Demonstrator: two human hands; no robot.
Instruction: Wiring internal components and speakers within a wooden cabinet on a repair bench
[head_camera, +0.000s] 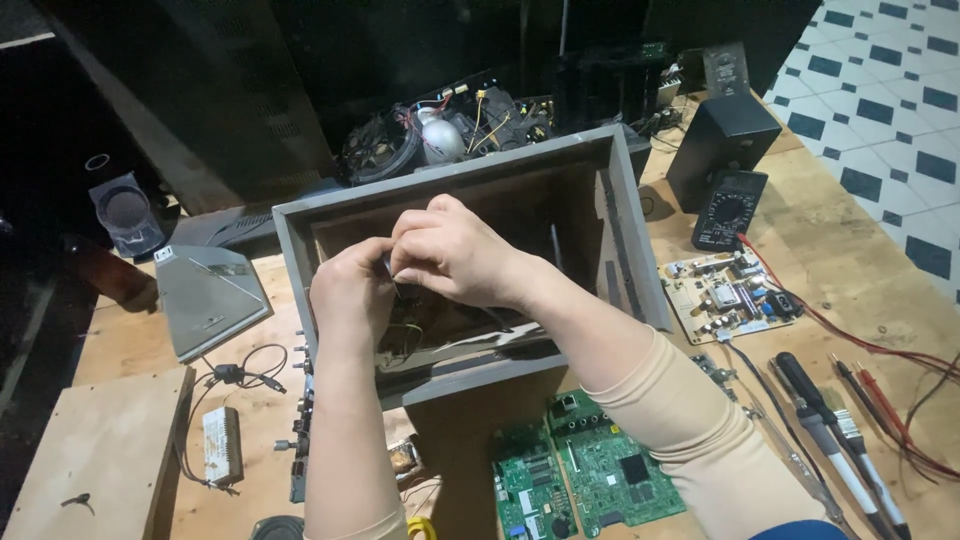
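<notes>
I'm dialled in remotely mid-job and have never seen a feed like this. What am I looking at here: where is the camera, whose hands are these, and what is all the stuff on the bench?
There is one picture, taken by a camera on the person's head, looking down at a plywood workbench. No machine is involved, only two bare hands. The left hand and right hand meet over an open grey wooden speaker-like box and pinch something small between the fingers; it is too hidden to name. Thin wires lie inside the box below them.

In front of the box lie two green circuit boards. To the right are a pale circuit board, a black multimeter with red leads, a black-handled screwdriver and a small brush. To the left sits a grey wedge-shaped panel.
</notes>
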